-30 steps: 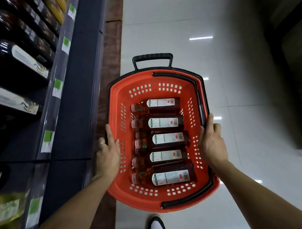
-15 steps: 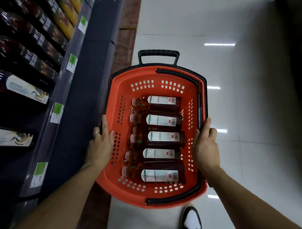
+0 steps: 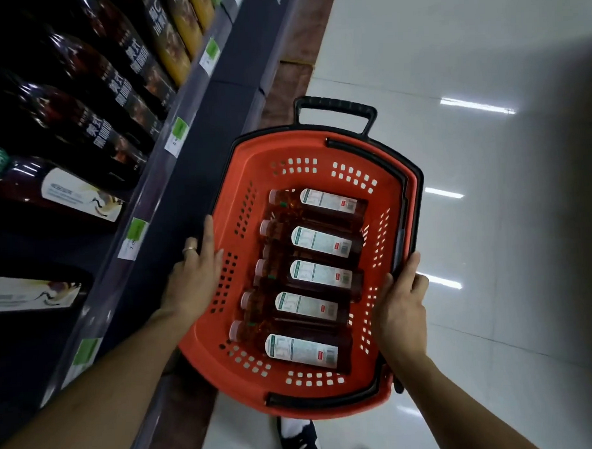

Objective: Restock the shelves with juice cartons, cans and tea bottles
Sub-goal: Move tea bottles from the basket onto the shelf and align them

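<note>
Glossy white floor (image 3: 483,66); green price tags (image 3: 137,230); shoe (image 3: 300,439).

A perforated orange plastic basket (image 3: 322,149) with matt black plastic trim is seen at the centre of the frame. Clear, glossy tea bottles (image 3: 310,277) with paper-like white labels are seen inside, above a polished, reflective tiled floor (image 3: 489,217) at the right.

Both hands hold an orange basket (image 3: 248,152) by its sides, left hand (image 3: 194,278) on the shelf-side rim, right hand (image 3: 401,308) gripping the opposite rim, with five tea bottles (image 3: 320,274) lying side by side inside, beside a stocked shelf (image 3: 185,181).
</note>
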Motion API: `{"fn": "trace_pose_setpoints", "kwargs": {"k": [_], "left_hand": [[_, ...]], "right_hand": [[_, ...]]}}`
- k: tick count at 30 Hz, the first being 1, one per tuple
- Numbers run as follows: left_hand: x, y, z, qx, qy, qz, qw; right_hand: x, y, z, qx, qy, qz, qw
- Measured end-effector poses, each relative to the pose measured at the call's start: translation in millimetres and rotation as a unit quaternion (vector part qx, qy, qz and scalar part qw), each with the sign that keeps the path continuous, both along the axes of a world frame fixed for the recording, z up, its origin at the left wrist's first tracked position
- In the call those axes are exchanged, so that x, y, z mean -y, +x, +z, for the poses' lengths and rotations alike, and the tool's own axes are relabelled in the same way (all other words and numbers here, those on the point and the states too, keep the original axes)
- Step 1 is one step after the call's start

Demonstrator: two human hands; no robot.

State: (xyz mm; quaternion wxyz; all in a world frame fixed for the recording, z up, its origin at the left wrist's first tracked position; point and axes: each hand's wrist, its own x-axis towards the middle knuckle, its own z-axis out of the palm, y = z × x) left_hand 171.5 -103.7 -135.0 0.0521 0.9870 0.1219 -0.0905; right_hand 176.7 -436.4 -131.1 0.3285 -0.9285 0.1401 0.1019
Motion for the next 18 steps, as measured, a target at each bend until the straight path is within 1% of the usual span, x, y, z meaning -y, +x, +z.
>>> {"fn": "trace_pose_setpoints", "kwargs": {"k": [4,8,9,10,12,14,15,16,17,18], "left_hand": [[-17,8,-1,-0.015,-0.002,0.008,1.0],[-26,12,-2,-0.015,0.028,0.005,0.999],[-26,13,-2,-0.013,0.04,0.006,0.999],[-26,14,-2,-0.012,0.045,0.011,0.999],[-25,16,0,-0.012,0.03,0.03,0.999],[-19,10,6,0.008,0.018,0.046,0.999],[-13,2,11,0.021,0.021,0.072,0.997],[-4,-10,16,0.031,0.026,0.121,0.992],[8,-24,21,0.037,0.025,0.189,0.981],[22,-39,24,0.043,0.014,0.271,0.962]], "right_hand": [[-15,12,1,0.002,-0.003,-0.002,1.0],[-23,22,7,-0.038,-0.023,0.007,0.999],[-21,27,11,-0.043,-0.041,0.018,0.998],[-17,35,15,-0.032,-0.076,0.04,0.996],[-6,66,26,0.019,-0.149,0.084,0.985],[-2,117,37,0.067,-0.164,0.129,0.976],[-5,146,42,0.084,-0.163,0.166,0.969],[-12,175,45,0.1,-0.168,0.21,0.958],[-21,203,46,0.121,-0.177,0.254,0.943],[-32,230,45,0.144,-0.19,0.292,0.926]]}}
